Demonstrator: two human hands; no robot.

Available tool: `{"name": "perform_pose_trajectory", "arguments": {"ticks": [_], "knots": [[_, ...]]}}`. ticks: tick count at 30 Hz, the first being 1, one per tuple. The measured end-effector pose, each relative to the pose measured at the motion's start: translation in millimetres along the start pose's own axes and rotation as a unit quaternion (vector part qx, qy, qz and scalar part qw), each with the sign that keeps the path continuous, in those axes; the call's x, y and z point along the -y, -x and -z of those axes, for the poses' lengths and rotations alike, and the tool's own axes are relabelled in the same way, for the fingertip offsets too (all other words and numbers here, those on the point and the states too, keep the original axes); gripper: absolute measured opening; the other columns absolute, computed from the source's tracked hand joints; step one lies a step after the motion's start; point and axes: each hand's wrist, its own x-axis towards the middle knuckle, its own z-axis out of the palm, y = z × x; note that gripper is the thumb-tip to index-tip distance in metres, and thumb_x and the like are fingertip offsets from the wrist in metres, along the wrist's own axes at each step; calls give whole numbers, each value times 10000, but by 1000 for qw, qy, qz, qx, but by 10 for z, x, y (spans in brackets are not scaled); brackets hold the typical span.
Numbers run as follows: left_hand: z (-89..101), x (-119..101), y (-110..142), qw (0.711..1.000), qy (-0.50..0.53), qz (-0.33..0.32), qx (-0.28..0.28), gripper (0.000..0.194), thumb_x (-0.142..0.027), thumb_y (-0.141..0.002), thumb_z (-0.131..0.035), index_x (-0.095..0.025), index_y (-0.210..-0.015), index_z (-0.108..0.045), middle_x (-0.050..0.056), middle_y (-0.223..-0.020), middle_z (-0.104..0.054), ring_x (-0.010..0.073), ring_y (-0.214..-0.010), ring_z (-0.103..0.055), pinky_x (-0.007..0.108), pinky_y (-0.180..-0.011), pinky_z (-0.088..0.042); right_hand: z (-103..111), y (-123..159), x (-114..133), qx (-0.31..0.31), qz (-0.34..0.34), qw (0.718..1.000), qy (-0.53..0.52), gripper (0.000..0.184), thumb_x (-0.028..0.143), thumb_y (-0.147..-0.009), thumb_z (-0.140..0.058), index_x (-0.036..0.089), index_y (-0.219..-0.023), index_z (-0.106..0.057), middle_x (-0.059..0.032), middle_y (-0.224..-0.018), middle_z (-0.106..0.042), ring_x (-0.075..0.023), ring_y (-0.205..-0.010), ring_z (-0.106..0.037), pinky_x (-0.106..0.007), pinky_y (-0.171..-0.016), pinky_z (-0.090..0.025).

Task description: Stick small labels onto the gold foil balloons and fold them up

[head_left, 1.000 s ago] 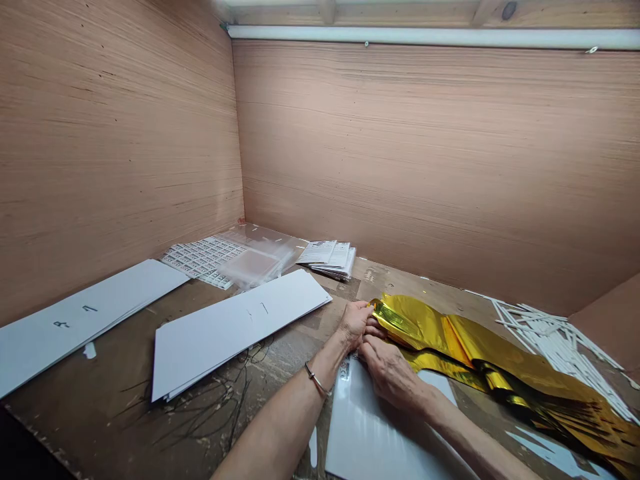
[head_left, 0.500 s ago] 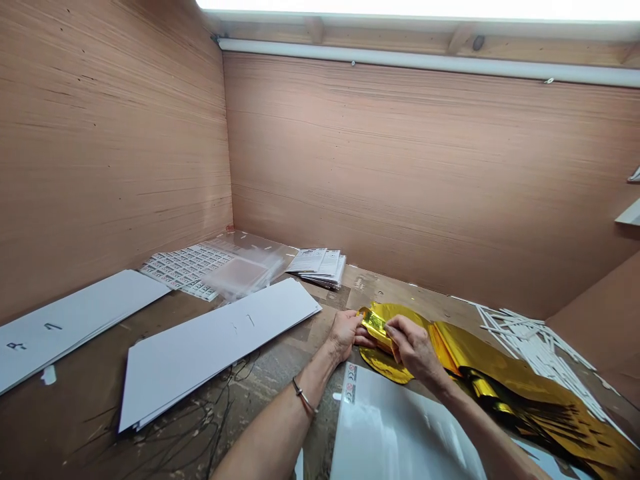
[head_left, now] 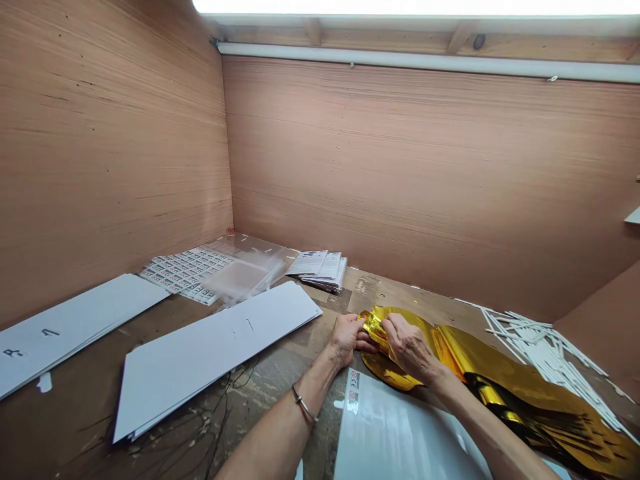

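Note:
A shiny gold foil balloon [head_left: 373,325], flat and partly folded, lies between my two hands. My left hand [head_left: 346,339] is closed on its left end, thumb on top and fingers underneath. My right hand [head_left: 407,343] pinches the folded foil with its fingers pressed together, hiding part of it. Further gold foil balloons [head_left: 510,357] lie in a flat, overlapping pile to the right, their far ends bunched in layers. Below my hands is a glossy white sheet or packet [head_left: 400,430] with small CE stickers [head_left: 353,392] at its upper left corner.
White card stacks [head_left: 215,357] [head_left: 75,327] lie left on the worn tabletop [head_left: 280,380]. Behind them are a sticker sheet [head_left: 185,270], clear plastic bags [head_left: 245,273] and printed leaflets [head_left: 320,267]. Thin white sticks [head_left: 545,353] are heaped at right. Wooden panels [head_left: 400,180] enclose the table.
My right hand has turned over lower and flatter onto the foil, slightly left of before. My left hand keeps its grip at the same end. The view has shifted slightly.

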Motion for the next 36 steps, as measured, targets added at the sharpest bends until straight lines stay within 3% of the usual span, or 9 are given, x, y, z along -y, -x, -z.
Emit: {"name": "perform_pose_trajectory", "arguments": {"ticks": [5,8,15,21,24,27,31,36], "knots": [[-8,-6,4,1000,3,-3,-5,180,-247,-633,-567,-95,-704,-504,58,-585,-585,129,-431,-549,273,-429,-471,-99,8,11,28,98,995,-5,236,61,-803,-292,159,-710,-486,-52,-664,-478,-148,-575,-407,-258,-512,-299],[-1,-4,3,1000,8,-3,-6,181,-243,-632,-578,-89,-703,-515,61,-594,-584,130,-442,-552,279,-443,-472,-139,25,20,30,105,993,-46,248,75,-822,-288,155,-714,-496,-52,-687,-492,-140,-593,-425,-252,-536,-329],[28,6,-14,1000,20,-6,10,194,-249,-646,-573,-86,-742,-529,20,-570,-543,80,-392,-492,254,-421,-460,-39,118,69,5,-40,990,-136,189,219,-830,-384,141,-907,-539,-81,-840,-536,-159,-771,-488,-257,-654,-388],[19,16,-18,999,34,-18,-6,164,-230,-624,-584,-106,-657,-482,14,-543,-536,80,-402,-505,187,-382,-409,-19,93,242,18,-59,995,-74,196,215,-804,-408,122,-872,-567,-97,-820,-539,-183,-769,-467,-282,-672,-374],[14,15,3,999,40,-21,-2,190,-247,-608,-604,-106,-658,-487,22,-547,-551,95,-411,-523,206,-399,-429,-61,75,284,6,-71,996,-61,197,149,-787,-393,119,-820,-585,-91,-758,-544,-179,-736,-466,-275,-660,-359],[22,10,28,999,30,-22,14,265,-310,-613,-617,-91,-726,-522,69,-621,-595,145,-464,-570,265,-433,-468,-103,60,254,-2,-131,985,-108,220,115,-774,-377,138,-726,-590,-66,-684,-547,-153,-677,-479,-245,-625,-348],[44,8,28,999,26,-30,26,370,-419,-668,-576,-77,-804,-534,119,-724,-613,188,-548,-605,307,-470,-497,-125,31,145,1,-277,931,-240,238,251,-777,-434,160,-601,-567,-20,-593,-544,-115,-562,-479,-217,-551,-337],[56,37,0,999,24,-28,0,351,-414,-688,-573,-75,-760,-517,121,-730,-596,195,-595,-609,324,-497,-514,-56,45,-39,-15,-425,802,-420,341,472,-668,-538,156,-543,-521,31,-468,-461,-91,-451,-406,-203,-442,-302]]}}
